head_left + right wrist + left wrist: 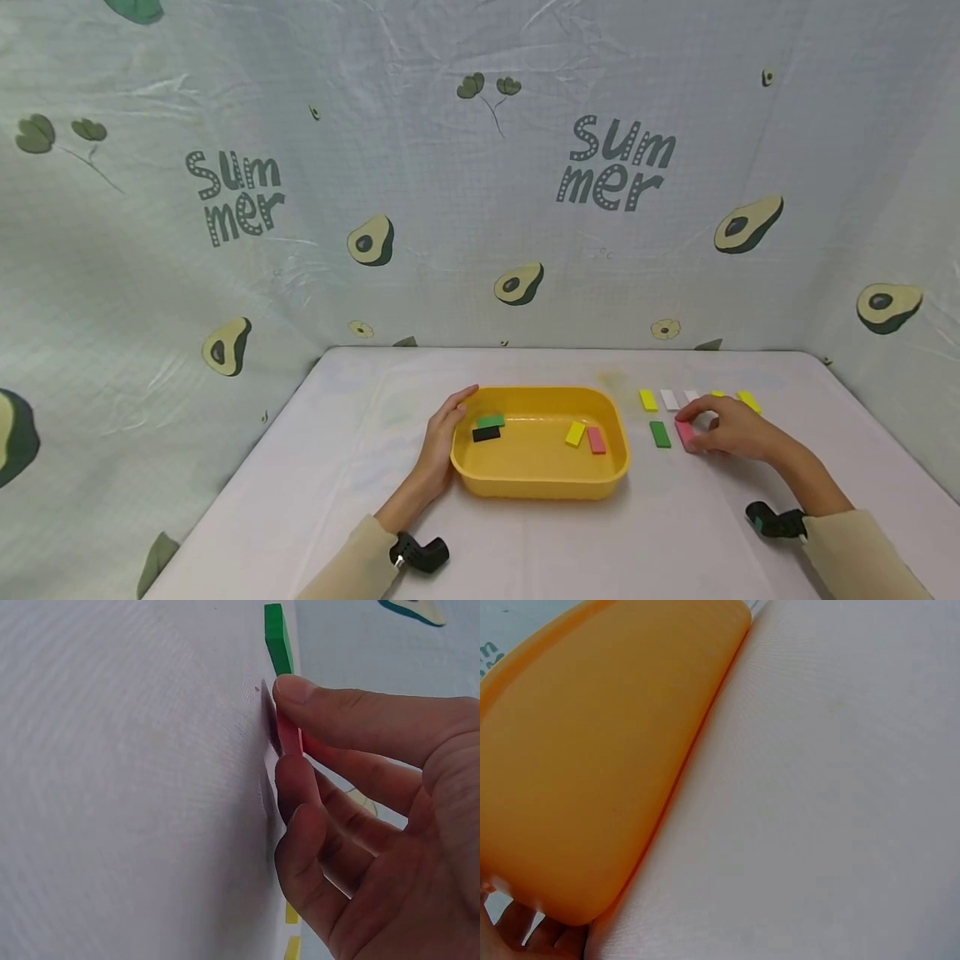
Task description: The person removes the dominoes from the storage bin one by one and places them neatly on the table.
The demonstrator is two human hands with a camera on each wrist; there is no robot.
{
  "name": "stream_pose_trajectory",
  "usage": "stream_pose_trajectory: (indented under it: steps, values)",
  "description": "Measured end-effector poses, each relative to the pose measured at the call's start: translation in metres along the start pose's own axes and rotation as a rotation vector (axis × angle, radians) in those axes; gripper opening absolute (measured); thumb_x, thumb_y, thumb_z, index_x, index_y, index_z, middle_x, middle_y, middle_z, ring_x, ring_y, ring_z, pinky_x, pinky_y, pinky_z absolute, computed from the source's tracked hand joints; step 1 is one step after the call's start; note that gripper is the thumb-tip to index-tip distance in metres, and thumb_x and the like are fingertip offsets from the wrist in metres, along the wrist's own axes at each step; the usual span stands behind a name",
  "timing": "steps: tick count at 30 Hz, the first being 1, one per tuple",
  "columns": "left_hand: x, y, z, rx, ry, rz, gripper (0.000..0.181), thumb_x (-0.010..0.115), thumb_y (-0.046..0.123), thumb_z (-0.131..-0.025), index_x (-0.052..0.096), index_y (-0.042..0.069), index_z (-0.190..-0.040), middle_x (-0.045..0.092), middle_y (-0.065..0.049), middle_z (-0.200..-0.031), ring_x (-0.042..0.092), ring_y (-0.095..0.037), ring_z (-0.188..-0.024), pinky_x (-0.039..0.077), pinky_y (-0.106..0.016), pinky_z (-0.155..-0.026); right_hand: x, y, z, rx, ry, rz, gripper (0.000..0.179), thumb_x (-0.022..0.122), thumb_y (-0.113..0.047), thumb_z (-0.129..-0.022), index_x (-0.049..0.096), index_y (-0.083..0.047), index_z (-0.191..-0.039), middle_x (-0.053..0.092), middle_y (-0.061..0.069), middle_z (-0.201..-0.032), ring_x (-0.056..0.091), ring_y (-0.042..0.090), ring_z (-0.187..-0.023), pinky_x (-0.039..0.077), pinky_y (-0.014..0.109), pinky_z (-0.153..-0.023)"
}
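Right hand (723, 427): pinches a flat pink rectangular block (683, 432) between thumb and fingers.
Left hand (441, 437): fingers extended against the nearest wall of a yellow, round-cornered plastic tray (540, 488).
Green rectangular block (660, 434): just left of the right hand.
Pinch: light, even pressure, clear of the green neighbour, should keep the pink block level.

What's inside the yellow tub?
In the yellow tub lie a green block and a black block on the left, a yellow block and a pink block on the right. The floor under the blocks and the near wall's inner face are hidden.
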State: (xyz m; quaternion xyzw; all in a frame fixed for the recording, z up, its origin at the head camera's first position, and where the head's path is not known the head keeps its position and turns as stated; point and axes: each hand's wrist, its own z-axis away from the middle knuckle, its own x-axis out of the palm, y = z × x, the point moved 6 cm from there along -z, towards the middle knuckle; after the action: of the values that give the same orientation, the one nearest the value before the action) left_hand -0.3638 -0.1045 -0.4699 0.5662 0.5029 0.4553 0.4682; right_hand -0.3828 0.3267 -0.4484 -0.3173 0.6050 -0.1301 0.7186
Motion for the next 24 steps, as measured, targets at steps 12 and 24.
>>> stream_pose_trajectory:
  steps: [12,24]
  values:
    - [0.0,0.0003,0.0006,0.005,-0.01,0.016,0.046,0.036,0.018,-0.11,0.049,0.008,-0.153,0.041,-0.012,-0.164,0.034,-0.031,-0.154,0.022,-0.05,-0.13,0.0017,0.0011,0.0,-0.001,-0.011,-0.017,0.046,0.081,-0.018,-0.086,0.067,0.001,-0.125,0.063,0.018,-0.119,0.054,0.019,-0.075,0.049,0.026,-0.059]
    - [-0.0001,-0.0009,0.0007,0.015,-0.014,0.01,0.046,0.036,0.02,-0.11,0.049,0.008,-0.153,0.041,-0.013,-0.164,0.034,-0.032,-0.154,0.023,-0.051,-0.13,0.0032,0.0007,0.0011,0.01,-0.007,-0.021,0.049,0.082,-0.021,-0.085,0.066,0.0,-0.127,0.063,0.02,-0.122,0.054,0.021,-0.08,0.051,0.026,-0.062]
